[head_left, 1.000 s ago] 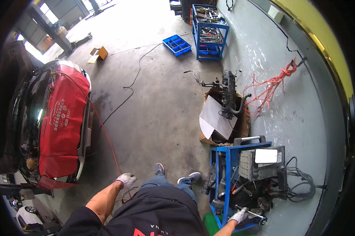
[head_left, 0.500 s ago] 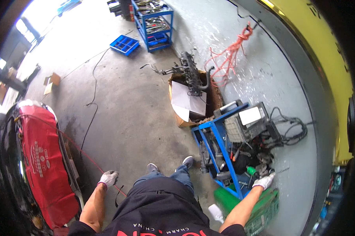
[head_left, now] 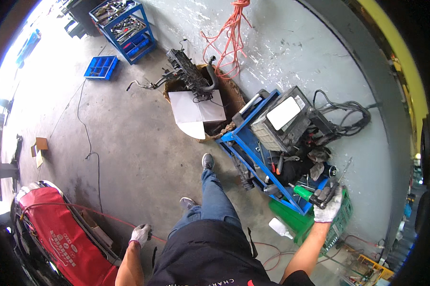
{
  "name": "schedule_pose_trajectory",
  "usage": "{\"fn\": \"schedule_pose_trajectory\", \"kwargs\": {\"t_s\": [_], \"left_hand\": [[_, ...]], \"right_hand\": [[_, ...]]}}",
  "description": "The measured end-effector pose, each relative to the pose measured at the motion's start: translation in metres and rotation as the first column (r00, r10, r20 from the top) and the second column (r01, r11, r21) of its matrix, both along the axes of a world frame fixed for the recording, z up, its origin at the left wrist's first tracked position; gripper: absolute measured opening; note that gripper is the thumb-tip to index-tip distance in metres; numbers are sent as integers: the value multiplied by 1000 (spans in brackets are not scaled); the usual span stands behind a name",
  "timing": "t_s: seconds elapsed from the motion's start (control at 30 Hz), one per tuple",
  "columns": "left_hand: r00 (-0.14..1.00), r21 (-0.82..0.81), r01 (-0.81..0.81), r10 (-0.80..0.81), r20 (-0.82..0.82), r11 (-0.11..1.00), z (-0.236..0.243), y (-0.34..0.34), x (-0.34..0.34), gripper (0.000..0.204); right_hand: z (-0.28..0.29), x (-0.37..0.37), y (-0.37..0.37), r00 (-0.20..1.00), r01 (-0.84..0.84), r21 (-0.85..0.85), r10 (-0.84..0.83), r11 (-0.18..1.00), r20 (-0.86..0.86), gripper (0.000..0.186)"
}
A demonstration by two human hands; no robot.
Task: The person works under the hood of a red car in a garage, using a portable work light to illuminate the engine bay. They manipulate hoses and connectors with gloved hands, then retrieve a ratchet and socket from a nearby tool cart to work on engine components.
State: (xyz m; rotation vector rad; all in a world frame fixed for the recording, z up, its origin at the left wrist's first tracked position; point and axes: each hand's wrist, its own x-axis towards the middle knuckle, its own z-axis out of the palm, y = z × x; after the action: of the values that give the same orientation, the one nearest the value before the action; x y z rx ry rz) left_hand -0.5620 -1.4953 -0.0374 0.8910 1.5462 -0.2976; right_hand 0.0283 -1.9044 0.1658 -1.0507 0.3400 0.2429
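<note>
My right hand (head_left: 330, 204), in a white work glove, grips the black handle of a tool that has a thin metal shaft, right at the near corner of a blue tool cart (head_left: 253, 145). A green-bodied tool (head_left: 303, 193) lies on the cart just left of that hand. My left hand (head_left: 140, 234), also gloved, hangs at my side with the fingers curled, and a thin red hose (head_left: 81, 208) runs across the floor to it. Whether that hand holds the hose I cannot tell. My legs in jeans step toward the cart.
The cart carries a grey battery charger (head_left: 282, 121) with black cables. A green crate (head_left: 339, 224) and a white bottle (head_left: 280, 228) sit by it. A cardboard box (head_left: 203, 112) of engine parts, an orange cord (head_left: 229, 33), a blue parts rack (head_left: 122, 26), a blue tray (head_left: 100, 66) and a red-covered car (head_left: 58, 238) are around.
My view has swung right toward the cart and wall, so the car slid to the lower left. My right hand rose from the cart's low edge with the tool.
</note>
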Motion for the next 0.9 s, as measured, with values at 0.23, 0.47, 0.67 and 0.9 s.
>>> {"fn": "schedule_pose_trajectory", "kwargs": {"t_s": [0.23, 0.47, 0.67, 0.9], "left_hand": [[961, 10, 229, -225, -159, 973, 37, 51, 104, 39], [978, -10, 166, -166, -128, 986, 39, 89, 188, 40], [968, -20, 205, -205, -141, 979, 41, 112, 227, 41], [767, 21, 639, -640, 44, 769, 115, 138, 324, 44]], "right_hand": [[-14, 75, 49, 999, -34, -33, 33, 999, -15, 49], [-30, 106, 59, 994, 21, -155, -37, 988, -103, 50], [-31, 116, 62, 996, -61, -147, 51, 987, -69, 57], [38, 89, 63, 966, -258, 22, 257, 966, 32, 40]]}}
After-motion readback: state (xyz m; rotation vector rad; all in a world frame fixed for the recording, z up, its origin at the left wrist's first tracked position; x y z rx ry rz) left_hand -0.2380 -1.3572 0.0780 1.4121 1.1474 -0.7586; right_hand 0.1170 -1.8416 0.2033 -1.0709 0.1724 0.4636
